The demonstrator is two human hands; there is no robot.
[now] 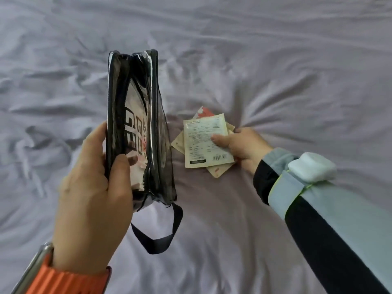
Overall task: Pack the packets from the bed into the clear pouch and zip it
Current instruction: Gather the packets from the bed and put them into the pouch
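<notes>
Left hand (pixel 91 200) grips pouch (pixel 135 124) — right hand (pixel 244 145) pinches packets (pixel 203 143).

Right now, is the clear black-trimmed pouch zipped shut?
No, the clear black-trimmed pouch, held upright in the left hand, gapes open along its zipper, with something printed visible inside.

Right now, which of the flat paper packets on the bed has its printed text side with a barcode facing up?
The cream rectangular packet on top of the small pile, under the right hand's thumb. The packets beneath show only corners, one red and white.
</notes>
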